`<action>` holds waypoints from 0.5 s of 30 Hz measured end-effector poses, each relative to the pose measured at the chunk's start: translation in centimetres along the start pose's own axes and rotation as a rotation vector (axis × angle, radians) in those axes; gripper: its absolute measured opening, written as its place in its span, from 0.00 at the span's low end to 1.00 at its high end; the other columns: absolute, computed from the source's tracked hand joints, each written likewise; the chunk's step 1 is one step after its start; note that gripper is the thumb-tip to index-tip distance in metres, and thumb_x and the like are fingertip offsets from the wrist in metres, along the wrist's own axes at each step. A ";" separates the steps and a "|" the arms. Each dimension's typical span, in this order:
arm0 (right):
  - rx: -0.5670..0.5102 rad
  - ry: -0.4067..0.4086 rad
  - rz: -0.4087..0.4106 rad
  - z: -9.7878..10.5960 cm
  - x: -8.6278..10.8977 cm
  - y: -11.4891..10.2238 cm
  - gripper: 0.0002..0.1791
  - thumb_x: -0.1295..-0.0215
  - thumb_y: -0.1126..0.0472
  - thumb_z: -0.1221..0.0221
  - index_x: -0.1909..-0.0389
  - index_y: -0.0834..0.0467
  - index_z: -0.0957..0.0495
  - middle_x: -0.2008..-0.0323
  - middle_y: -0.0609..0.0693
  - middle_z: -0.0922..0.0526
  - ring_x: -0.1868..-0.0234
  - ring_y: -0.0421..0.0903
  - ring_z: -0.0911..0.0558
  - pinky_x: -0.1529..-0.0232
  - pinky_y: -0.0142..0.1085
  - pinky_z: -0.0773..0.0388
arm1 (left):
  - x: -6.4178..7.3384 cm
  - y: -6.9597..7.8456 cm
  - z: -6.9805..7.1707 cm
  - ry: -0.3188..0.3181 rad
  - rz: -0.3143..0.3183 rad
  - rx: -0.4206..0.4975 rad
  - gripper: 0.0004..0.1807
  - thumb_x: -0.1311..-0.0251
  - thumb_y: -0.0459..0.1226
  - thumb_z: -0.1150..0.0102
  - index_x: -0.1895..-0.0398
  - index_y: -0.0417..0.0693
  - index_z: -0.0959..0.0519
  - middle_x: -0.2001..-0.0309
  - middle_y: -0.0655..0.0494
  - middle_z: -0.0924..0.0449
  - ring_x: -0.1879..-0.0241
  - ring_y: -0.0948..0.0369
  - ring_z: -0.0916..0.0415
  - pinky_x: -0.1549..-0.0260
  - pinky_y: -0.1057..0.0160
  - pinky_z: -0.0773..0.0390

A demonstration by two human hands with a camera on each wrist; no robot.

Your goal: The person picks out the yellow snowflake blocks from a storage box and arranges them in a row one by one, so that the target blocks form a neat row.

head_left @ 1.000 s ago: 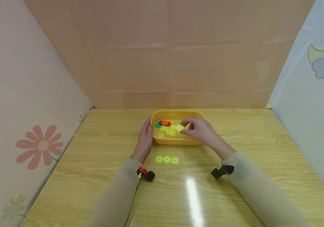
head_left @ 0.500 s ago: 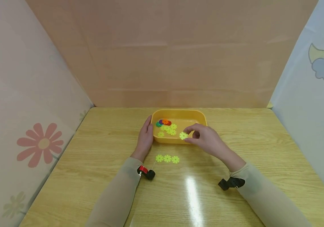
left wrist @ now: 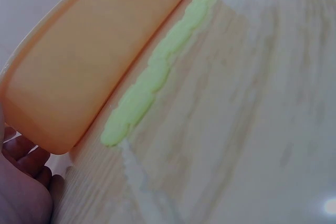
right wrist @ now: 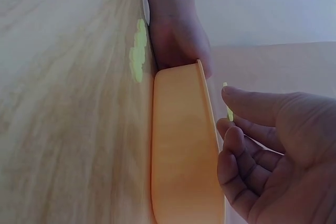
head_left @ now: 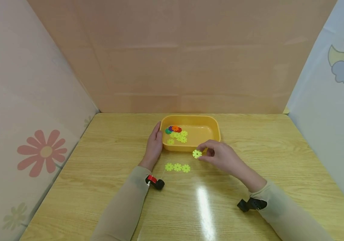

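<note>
My right hand (head_left: 221, 154) pinches a yellow flower-shaped plastic disc (head_left: 197, 154) between thumb and fingers, just in front of the tray's near wall. In the right wrist view that pinched disc (right wrist: 229, 102) appears edge-on. My left hand (head_left: 154, 144) holds the left end of the yellow tray (head_left: 203, 134), its fingers (left wrist: 31, 160) curled around the corner in the left wrist view. Inside the tray, at the left, lie several yellow discs (head_left: 178, 136) plus an orange disc (head_left: 175, 128) and red, purple and green ones. Three yellow discs (head_left: 177, 167) lie edge to edge in a row on the table.
The wooden table (head_left: 114, 140) meets a plain tan backdrop (head_left: 190, 67) behind the tray, with pale printed panels on both sides. A thin pale line runs over the tabletop by the row's left end. Each wrist carries a small black camera (head_left: 159, 184).
My right hand has lifted the yellow disc out of the tray, moving toward me and slightly right, past the near rim. My left hand stays at the tray's end.
</note>
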State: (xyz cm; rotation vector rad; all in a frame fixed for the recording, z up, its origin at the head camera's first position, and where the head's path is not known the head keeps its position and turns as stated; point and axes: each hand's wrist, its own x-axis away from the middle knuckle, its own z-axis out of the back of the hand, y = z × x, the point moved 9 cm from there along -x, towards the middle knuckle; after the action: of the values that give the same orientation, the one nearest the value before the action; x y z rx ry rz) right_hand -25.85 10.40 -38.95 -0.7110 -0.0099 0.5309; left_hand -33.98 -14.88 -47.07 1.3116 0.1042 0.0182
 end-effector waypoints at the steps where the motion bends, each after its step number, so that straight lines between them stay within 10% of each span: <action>1: -0.001 -0.005 0.002 -0.2 0.1 0.0 0.14 0.33 0.60 0.22 0.48 0.55 0.10 0.61 0.42 0.14 0.66 0.41 0.21 0.66 0.35 0.22 | 0.0 0.0 0.0 0.001 0.001 0.000 0.33 0.11 0.50 0.64 0.09 0.56 0.44 0.12 0.59 0.44 0.13 0.57 0.50 0.15 0.49 0.48; 15: -0.020 -0.110 0.020 -2.4 1.1 0.6 0.12 0.33 0.60 0.22 0.50 0.52 0.10 0.64 0.39 0.15 0.67 0.38 0.22 0.67 0.34 0.23 | 0.0 -0.2 0.0 -0.003 0.014 0.009 0.33 0.12 0.51 0.64 0.09 0.60 0.44 0.13 0.61 0.43 0.14 0.58 0.49 0.16 0.50 0.47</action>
State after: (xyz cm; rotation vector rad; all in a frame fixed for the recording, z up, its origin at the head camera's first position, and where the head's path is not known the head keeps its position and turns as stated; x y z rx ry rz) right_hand -24.75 9.76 -41.37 -0.7012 -0.1104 0.5897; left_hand -33.97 -14.92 -47.22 1.3215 0.0928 0.0280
